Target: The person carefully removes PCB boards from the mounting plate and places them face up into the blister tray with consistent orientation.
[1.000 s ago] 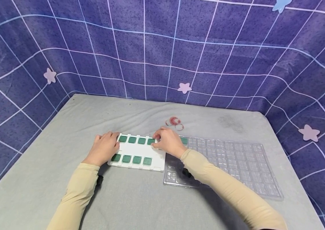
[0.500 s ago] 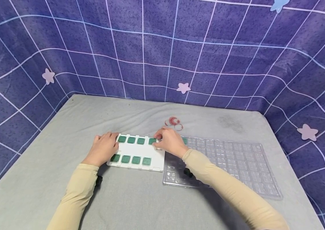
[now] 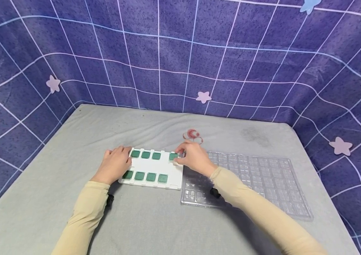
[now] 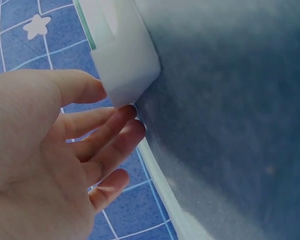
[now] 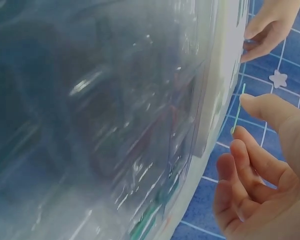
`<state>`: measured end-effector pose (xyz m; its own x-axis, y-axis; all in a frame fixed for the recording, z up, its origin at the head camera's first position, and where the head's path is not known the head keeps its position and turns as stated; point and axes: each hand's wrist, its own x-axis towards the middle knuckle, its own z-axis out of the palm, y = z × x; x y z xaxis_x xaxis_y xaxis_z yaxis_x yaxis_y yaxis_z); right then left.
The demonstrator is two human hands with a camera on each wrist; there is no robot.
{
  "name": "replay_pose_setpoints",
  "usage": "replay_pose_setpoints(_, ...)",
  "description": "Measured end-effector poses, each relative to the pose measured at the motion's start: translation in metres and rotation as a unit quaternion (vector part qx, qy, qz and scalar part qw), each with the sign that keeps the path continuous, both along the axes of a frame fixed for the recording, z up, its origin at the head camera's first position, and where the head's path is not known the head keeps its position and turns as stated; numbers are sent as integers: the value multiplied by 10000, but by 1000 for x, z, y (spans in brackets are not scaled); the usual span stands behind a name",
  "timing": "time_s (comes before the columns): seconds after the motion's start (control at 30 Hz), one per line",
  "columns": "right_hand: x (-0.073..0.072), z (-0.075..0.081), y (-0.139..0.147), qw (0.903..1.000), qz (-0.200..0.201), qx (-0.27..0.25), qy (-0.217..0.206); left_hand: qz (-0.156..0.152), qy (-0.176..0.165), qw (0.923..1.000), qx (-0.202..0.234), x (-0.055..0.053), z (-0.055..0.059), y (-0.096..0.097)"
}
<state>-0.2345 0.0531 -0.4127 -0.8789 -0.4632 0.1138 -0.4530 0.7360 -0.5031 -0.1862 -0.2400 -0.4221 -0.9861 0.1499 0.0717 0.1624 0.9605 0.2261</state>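
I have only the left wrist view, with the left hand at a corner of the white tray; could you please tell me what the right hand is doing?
Observer: The right hand pinches a green chip by its edges, between thumb and fingertip; the right wrist view shows the chip nearly edge-on.
Operator: Thank you; would you kindly tell me how many chips show in the near row of the white tray?
Observer: Four chips show in that row in the head view.
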Motion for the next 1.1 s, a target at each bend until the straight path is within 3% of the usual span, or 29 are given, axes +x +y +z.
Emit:
replay_pose_setpoints(0.43, 4, 4, 37, 9997, -138, -186, 94, -68, 44, 10000, 3, -2, 2, 3)
replay_pose_setpoints(1.1, -4, 2, 95, 9982, -536, -247, -66, -15, 93, 10000, -24, -2, -3, -1)
